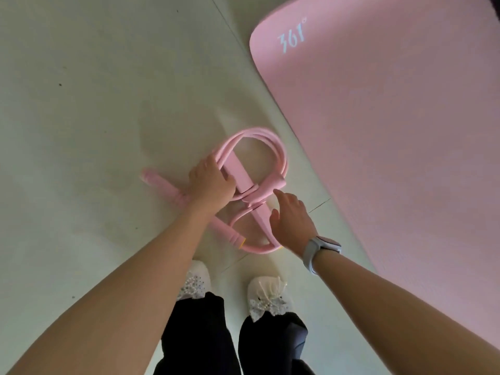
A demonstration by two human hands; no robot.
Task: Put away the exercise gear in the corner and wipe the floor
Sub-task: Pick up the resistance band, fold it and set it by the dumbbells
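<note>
Left hand point(209, 180) curled down over the pink resistance band point(255, 169), fingers wrapped round its bundled tubes where they meet a flat pink bar; fingertips hidden under the tubes, so how far the hold closes underneath is unclear. Right hand point(290, 220) hangs just beside the band's foam handle, fingers straight and relaxed, index fingertip near the handle (touching or not, can't say), holding nothing. A grey watch point(320, 249) sits on that wrist. Band lies coiled on the pale floor point(81, 131), one foam grip poking out left from behind the left wrist, lower loop partly covered by the right hand. Pink mat point(392, 131) lies flat to the right, well clear of the band, its far edges cut off by the frame. Two white slippers point(266, 296) stand just below the band; wide bare floor to the left.
</note>
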